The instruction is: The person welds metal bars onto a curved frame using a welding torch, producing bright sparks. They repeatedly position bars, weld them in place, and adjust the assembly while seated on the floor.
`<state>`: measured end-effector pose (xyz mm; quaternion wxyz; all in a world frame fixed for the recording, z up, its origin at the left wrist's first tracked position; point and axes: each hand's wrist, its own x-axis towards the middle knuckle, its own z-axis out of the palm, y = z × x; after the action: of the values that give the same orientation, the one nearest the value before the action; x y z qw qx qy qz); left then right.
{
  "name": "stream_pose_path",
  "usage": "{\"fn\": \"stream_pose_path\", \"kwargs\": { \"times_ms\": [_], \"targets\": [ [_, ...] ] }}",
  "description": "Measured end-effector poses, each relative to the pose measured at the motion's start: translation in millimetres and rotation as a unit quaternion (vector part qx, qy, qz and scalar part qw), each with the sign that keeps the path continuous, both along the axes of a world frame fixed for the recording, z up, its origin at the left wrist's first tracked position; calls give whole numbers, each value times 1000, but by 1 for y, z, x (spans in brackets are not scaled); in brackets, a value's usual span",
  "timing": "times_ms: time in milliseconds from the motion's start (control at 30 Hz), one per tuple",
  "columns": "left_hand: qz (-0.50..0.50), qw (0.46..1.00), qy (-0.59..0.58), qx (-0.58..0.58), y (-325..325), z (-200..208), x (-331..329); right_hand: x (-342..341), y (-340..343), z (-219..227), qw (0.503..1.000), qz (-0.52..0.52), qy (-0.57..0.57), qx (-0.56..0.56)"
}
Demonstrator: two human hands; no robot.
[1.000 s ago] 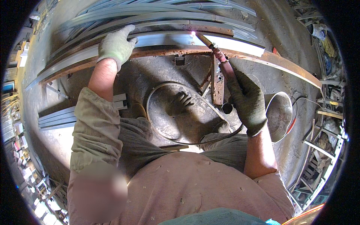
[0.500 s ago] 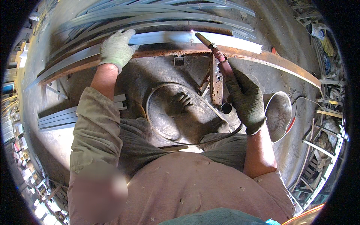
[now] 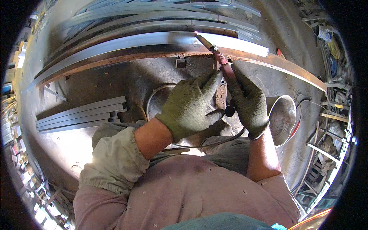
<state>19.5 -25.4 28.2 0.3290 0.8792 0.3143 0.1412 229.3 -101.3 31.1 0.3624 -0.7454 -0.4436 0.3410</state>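
My right hand [image 3: 251, 105], in a dark greenish work glove, is closed round the reddish handle of a welding torch [image 3: 219, 57]. A small bright glow sits at the torch's tip, against the far edge of a shiny metal bar [image 3: 237, 43]. That bar lies along a rusty steel beam [image 3: 126, 56]. Also gloved, my left hand [image 3: 191, 105] hovers to the left of the torch handle, fingers stretched out and thumb apart. Its fingertips come close to the handle; whether they touch it I cannot tell. Nothing shows in this hand.
Long metal profiles [image 3: 161, 16] lie on the floor beyond the beam. Several shorter grey bars [image 3: 80, 113] are stacked at the left. A metal bucket [image 3: 283, 119] stands right of my right hand. A cable [image 3: 149, 101] loops below my hands. Metal racks [image 3: 326, 153] line the right side.
My left hand has let go of the metal bar and come back, down and right, beside the torch handle. The right hand and torch have barely moved.
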Motion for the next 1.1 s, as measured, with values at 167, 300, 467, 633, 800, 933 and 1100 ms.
{"fn": "stream_pose_path", "kwargs": {
  "times_ms": [167,300,467,633,800,933,1100],
  "targets": [
    [-14,999,-45,-22,4,-20,8,1,3,-3,1000,0,3,21],
    [-15,996,-84,4,7,-26,10,3,6,-3,1000,5,19,20],
    [-9,998,-68,0,7,-24,7,2,6,-4,999,4,31,8],
    [-6,999,-35,-19,8,-22,5,1,7,-5,1000,3,27,-6],
    [-8,998,-66,7,10,-27,5,-1,8,1,996,-25,76,-50],
    [-21,999,-34,-2,8,-29,2,-4,11,7,993,-31,86,-72],
    [-30,999,-35,2,9,-30,0,-4,10,6,996,-25,55,-64]
  ]
}}
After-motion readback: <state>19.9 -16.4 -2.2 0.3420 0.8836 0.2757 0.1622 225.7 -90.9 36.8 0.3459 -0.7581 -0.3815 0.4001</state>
